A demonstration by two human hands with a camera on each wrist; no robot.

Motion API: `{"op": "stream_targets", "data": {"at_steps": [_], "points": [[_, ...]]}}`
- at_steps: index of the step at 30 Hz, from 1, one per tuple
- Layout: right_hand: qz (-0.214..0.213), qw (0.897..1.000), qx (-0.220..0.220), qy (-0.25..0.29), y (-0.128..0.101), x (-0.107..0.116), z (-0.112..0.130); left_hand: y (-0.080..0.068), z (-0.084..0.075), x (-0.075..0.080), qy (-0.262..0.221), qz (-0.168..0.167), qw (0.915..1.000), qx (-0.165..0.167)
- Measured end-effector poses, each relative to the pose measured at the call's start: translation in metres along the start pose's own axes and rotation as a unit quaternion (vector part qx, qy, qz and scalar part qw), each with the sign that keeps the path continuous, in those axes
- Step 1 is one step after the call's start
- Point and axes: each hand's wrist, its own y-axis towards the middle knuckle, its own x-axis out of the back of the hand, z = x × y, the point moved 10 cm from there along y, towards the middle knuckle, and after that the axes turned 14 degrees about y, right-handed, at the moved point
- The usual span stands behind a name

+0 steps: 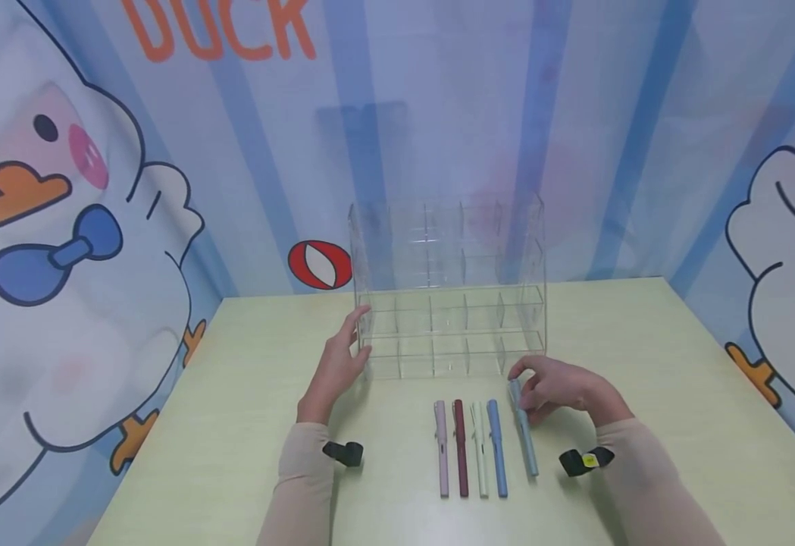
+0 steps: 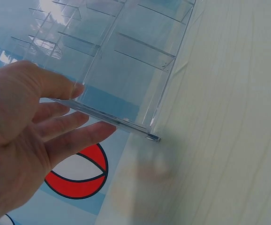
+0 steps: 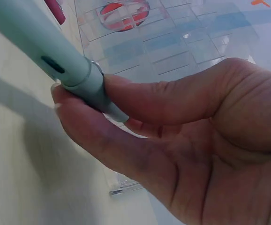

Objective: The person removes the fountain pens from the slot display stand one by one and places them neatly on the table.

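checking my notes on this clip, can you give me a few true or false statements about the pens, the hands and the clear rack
1. The right hand pinches the grey-blue pen. True.
2. The left hand holds a pen. False: its straight fingers touch the left side of the clear rack.
3. Four more pens lie side by side on the table. True.
4. The rack's compartments are full of pens. False: they look empty.
5. The dark red pen lies inside the rack. False: it lies on the table in front.

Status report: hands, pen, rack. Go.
Left hand open against clear rack. Right hand pinching grey-blue pen. Four pens on table, nothing blocking.
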Motion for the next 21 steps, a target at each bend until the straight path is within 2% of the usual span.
{"op": "stream_targets", "data": {"at_steps": [10, 16, 21], "points": [[-0.017, 0.999, -0.031, -0.031, 0.004, -0.005, -0.006, 0.001, -0.001, 0.004, -0.001, -0.006, 1.0000, -0.008], [-0.012, 0.999, -0.028, -0.041, 0.008, -0.013, -0.009, 0.000, -0.003, 0.003, -0.007, -0.002, 0.9999, -0.008], [-0.029, 0.997, -0.034, -0.066, 0.007, -0.015, -0.009, -0.001, -0.004, 0.002, -0.006, 0.000, 1.0000, -0.007]]}}
